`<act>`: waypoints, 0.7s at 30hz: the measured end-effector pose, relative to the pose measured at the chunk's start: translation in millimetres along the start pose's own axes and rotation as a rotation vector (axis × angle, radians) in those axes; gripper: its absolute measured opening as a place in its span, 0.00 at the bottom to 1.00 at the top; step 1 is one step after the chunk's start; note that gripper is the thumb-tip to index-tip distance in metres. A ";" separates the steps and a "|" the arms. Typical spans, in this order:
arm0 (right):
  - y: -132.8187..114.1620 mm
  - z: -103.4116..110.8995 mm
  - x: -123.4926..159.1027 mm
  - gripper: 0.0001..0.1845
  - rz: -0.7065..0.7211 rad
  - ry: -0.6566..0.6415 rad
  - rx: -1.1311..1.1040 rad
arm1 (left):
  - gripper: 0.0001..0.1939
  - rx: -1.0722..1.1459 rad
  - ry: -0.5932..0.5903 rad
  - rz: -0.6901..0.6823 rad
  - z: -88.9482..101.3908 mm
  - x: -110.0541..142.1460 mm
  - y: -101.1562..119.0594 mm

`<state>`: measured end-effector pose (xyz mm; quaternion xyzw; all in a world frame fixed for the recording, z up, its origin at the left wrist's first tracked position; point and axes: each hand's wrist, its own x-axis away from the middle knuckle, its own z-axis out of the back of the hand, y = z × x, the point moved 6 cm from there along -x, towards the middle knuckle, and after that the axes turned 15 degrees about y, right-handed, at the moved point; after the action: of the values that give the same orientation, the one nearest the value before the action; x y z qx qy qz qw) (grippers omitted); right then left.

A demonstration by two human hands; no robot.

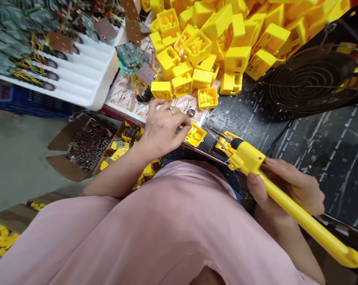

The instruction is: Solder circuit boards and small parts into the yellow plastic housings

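Observation:
My right hand [294, 186] is wrapped round the handle of a yellow soldering gun [256, 164]. Its thin metal tip points left over the bench edge, close to a small open yellow plastic casing [197, 135]. At the left side of that casing, my left hand [165, 124] has thumb and forefinger curled together on its edge, partly hiding it. A ring is on one finger. Just beyond the fingertips lies a small round speaker-like part [191, 113]. Another yellow casing piece [223, 140] is partly covered by the soldering gun.
Yellow casings [202, 43] are heaped at the back. A white foam tray [90, 79] of wired circuit boards stands left, with more boards [131, 59] beside it. A black fan [309, 83] stands right. Below left are cardboard boxes of small parts [90, 142].

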<state>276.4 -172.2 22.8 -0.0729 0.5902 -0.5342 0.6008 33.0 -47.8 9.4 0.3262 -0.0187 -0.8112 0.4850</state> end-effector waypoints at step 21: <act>-31.3 -26.6 -21.3 0.13 0.321 -0.178 0.022 | 0.15 -0.273 -0.038 -0.311 2.4 -6.9 23.8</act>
<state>243.8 -155.4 50.9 -0.0182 0.5332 -0.4291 0.7289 52.3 -55.6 23.0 0.2411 0.1331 -0.8772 0.3932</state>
